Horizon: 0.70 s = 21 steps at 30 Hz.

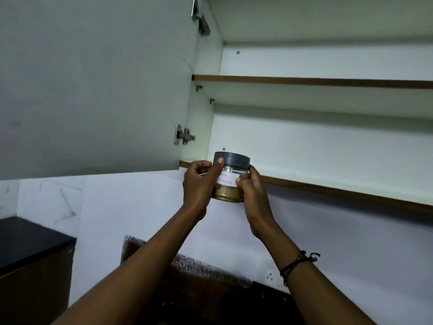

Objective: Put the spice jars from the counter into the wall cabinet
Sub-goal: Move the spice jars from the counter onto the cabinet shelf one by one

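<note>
2 hands (199,181) (254,191) grip 1 jar (228,184) labelled "masala" at the cabinet shelf (328,184).

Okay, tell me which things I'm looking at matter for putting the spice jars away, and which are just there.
Part of the job:
- spice jar, grey lid, label reading "Masala"
- left hand and right hand, both holding it
- open wall cabinet
- its lower shelf

Just there:
- black counter
- cabinet door
- wrist bracelet

There is one spice jar (230,178), two hands, left (199,184) and right (254,195), two hinges, upper (200,18) and lower (184,135), and one cabinet door (93,85).
</note>
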Each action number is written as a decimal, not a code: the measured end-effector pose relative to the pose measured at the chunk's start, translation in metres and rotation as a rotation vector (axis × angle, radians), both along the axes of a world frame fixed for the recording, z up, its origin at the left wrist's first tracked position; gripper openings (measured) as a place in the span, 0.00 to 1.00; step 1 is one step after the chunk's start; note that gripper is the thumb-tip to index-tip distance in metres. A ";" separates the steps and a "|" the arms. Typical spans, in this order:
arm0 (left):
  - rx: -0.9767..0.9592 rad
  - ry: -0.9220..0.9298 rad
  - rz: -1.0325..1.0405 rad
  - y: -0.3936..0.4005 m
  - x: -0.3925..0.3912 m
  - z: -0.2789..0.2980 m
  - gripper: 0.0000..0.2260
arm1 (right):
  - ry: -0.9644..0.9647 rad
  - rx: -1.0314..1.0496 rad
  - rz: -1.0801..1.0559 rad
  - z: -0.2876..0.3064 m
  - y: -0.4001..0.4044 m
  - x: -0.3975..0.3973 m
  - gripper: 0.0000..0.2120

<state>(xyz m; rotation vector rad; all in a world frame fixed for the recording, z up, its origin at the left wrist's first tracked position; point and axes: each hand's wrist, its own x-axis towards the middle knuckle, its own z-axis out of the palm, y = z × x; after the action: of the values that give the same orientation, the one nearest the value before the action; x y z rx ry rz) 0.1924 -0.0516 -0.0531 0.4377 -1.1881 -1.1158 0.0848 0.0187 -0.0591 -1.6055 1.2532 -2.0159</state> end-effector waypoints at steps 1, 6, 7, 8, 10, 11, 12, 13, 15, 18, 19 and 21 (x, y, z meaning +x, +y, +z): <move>-0.016 -0.006 0.038 -0.002 -0.001 0.006 0.21 | -0.026 0.006 -0.039 0.006 -0.004 -0.001 0.21; -0.137 -0.042 0.134 -0.019 -0.008 0.034 0.14 | -0.030 -0.081 -0.289 0.037 -0.031 -0.006 0.11; -0.155 -0.049 0.136 -0.024 -0.009 0.040 0.11 | -0.025 -0.093 -0.335 0.042 -0.038 -0.007 0.10; -0.170 -0.064 0.143 -0.029 -0.011 0.045 0.08 | -0.028 -0.092 -0.367 0.048 -0.044 -0.007 0.09; -0.202 -0.107 0.155 -0.040 -0.013 0.055 0.09 | -0.032 -0.079 -0.407 0.058 -0.059 -0.007 0.09; -0.210 -0.127 0.153 -0.044 -0.014 0.059 0.12 | -0.018 -0.068 -0.435 0.063 -0.065 -0.007 0.09; -0.212 -0.143 0.149 -0.050 -0.014 0.063 0.15 | 0.007 -0.052 -0.463 0.067 -0.073 -0.008 0.09; -0.210 -0.158 0.142 -0.056 -0.016 0.066 0.17 | 0.037 -0.030 -0.483 0.070 -0.080 -0.008 0.10; -0.196 -0.207 0.130 -0.070 -0.019 0.071 0.20 | 0.093 0.038 -0.481 0.075 -0.094 -0.010 0.11; -0.171 -0.295 0.127 -0.091 -0.023 0.076 0.23 | 0.189 0.142 -0.434 0.082 -0.112 -0.014 0.15; -0.166 -0.319 0.127 -0.097 -0.024 0.077 0.24 | 0.230 0.158 -0.415 0.085 -0.117 -0.014 0.15; -0.157 -0.350 0.130 -0.111 -0.026 0.078 0.24 | 0.294 0.172 -0.359 0.090 -0.127 -0.016 0.15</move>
<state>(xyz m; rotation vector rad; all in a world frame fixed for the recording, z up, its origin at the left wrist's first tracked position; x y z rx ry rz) 0.1661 -0.1627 0.0253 0.5962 -1.5186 -0.8465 0.0688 -0.1083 0.0307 -1.7370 1.8860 -1.8370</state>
